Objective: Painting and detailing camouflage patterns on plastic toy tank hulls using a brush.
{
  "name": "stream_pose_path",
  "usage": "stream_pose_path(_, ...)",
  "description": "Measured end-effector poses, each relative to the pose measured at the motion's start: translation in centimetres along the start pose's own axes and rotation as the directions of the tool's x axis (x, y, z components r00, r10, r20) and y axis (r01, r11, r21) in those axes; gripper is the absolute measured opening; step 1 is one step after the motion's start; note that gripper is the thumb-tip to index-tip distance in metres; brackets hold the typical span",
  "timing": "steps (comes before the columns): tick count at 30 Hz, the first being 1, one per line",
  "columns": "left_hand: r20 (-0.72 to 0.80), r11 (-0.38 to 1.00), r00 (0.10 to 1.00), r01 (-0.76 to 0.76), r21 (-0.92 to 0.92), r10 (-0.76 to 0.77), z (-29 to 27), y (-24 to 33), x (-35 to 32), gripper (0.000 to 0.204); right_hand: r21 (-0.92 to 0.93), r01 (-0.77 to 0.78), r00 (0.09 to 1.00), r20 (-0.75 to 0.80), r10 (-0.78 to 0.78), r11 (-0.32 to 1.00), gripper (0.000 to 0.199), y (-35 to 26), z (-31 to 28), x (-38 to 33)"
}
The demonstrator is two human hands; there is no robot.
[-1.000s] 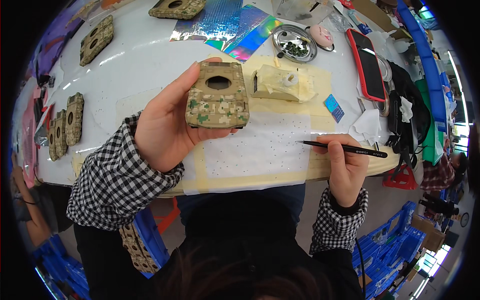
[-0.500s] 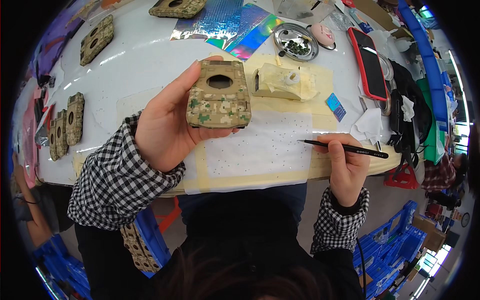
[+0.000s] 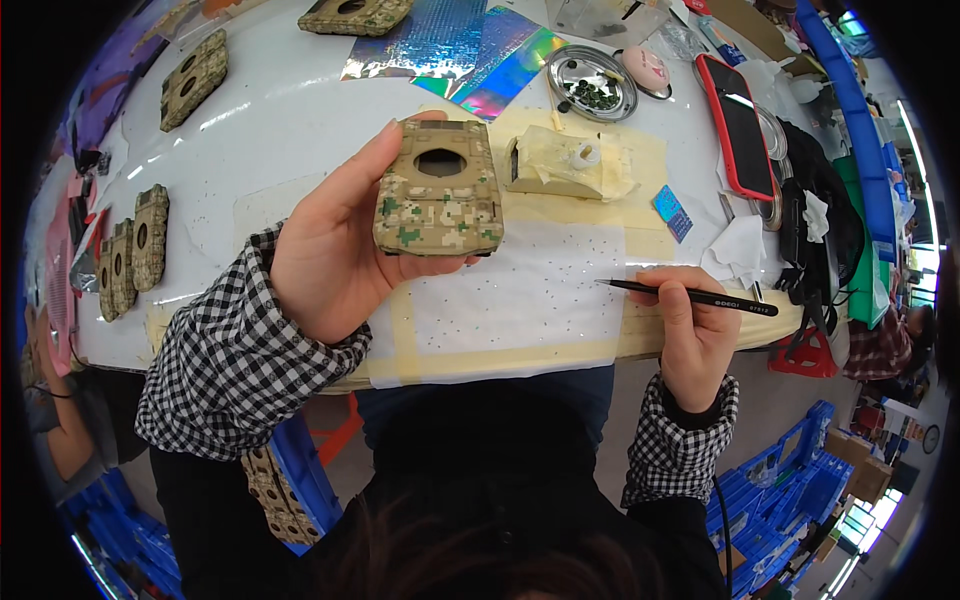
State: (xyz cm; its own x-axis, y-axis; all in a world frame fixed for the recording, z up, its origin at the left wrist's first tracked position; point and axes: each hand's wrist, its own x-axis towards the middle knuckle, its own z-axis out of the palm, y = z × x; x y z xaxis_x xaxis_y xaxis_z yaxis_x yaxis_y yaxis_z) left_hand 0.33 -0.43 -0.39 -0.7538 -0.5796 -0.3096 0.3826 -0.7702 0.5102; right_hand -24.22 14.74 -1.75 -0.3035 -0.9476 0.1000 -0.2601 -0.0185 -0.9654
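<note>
My left hand [image 3: 335, 250] is closed round a camouflage-patterned model tank hull [image 3: 438, 205], held up with its round hole [image 3: 440, 162] toward the far side. My right hand [image 3: 695, 325] grips black tweezers [image 3: 720, 298], their tips pointing left over the edge of a white sheet [image 3: 500, 330]. Many tiny dark specks lie scattered on that sheet, which yellow tape holds to the table. Beyond it, right of the held hull, a block wrapped in yellowish tape [image 3: 560, 165] carries a small white knob [image 3: 584, 154]. The tweezers and the hull are well apart.
More camouflage hulls [image 3: 195, 80] lie at the left and far side. Farther back are shiny holographic sheets [image 3: 480, 60] and a round metal dish [image 3: 618, 70] with small dark green parts. A red-cased phone [image 3: 737, 125], crumpled tissue [image 3: 738, 248] and a black bag [image 3: 825, 190] are at right.
Almost nothing differs. The hull in my left hand has shifted very slightly, and my right hand with the tweezers stays in place.
</note>
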Motion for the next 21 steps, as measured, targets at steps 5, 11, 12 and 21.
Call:
stream_pose_path(5, -0.016, 1.0, 1.0, 0.004, 0.007, -0.004, 0.06, 0.0, 0.03, 0.046, -0.018, 0.003, 1.0, 0.003, -0.003, 1.0, 0.018, -0.06, 0.03, 0.0)
stream_pose_path(11, -0.026, 1.0, 1.0, 0.008, 0.009, -0.007, 0.18, 0.01, 0.0, 0.046, -0.012, -0.011, 1.0, -0.002, 0.011, 1.0, 0.018, -0.02, 0.08, -0.06)
stream_pose_path(12, -0.025, 1.0, 1.0, 0.009, 0.007, -0.009, 0.2, 0.03, -0.01, 0.046, -0.017, -0.009, 1.0, 0.0, 0.009, 1.0, 0.018, -0.01, 0.06, -0.06)
stream_pose_path(21, -0.018, 1.0, 1.0, 0.003, 0.008, -0.003, 0.14, 0.03, -0.02, 0.046, -0.009, -0.008, 1.0, -0.008, 0.008, 1.0, 0.019, 0.01, 0.13, -0.04)
